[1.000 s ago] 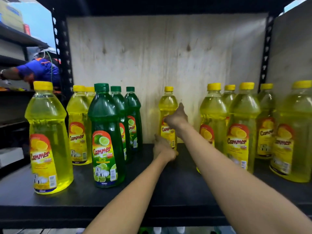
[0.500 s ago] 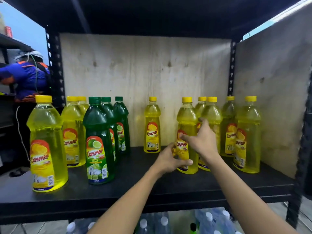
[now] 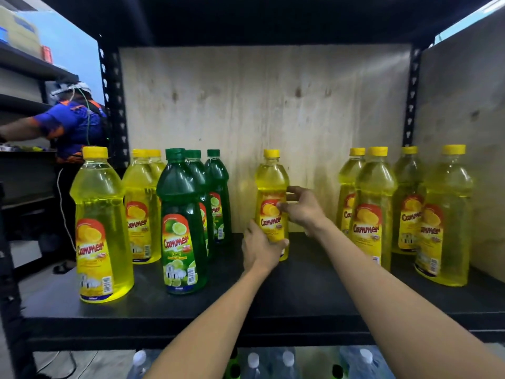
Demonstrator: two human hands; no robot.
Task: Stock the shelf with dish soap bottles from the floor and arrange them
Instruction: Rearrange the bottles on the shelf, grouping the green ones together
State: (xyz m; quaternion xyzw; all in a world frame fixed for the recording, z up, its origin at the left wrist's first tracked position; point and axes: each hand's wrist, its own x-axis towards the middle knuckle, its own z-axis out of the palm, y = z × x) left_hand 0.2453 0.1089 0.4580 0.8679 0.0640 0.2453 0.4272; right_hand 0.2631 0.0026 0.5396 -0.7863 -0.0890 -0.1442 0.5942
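Observation:
A yellow dish soap bottle (image 3: 272,181) stands upright in the middle of the black shelf (image 3: 300,294). My left hand (image 3: 258,251) grips its lower body from the left. Fingers of my right hand (image 3: 303,212) wrap its label from the right. Three green lime bottles (image 3: 180,214) stand in a row running front to back on the left. Beside them are a pair of yellow bottles (image 3: 140,203) and one yellow bottle (image 3: 99,214) near the front edge. Several yellow bottles (image 3: 375,201) cluster at the right.
A plywood back panel (image 3: 273,105) and side panel (image 3: 464,105) close the shelf bay. Capped water bottles (image 3: 287,362) sit on the level below. A person in a blue shirt (image 3: 71,124) works at the neighbouring shelves on the left, beyond the black upright (image 3: 113,105).
Both hands went from the lone bottle at the back to a yellow bottle at the right group, and now hold one in the middle of the shelf, left of that group.

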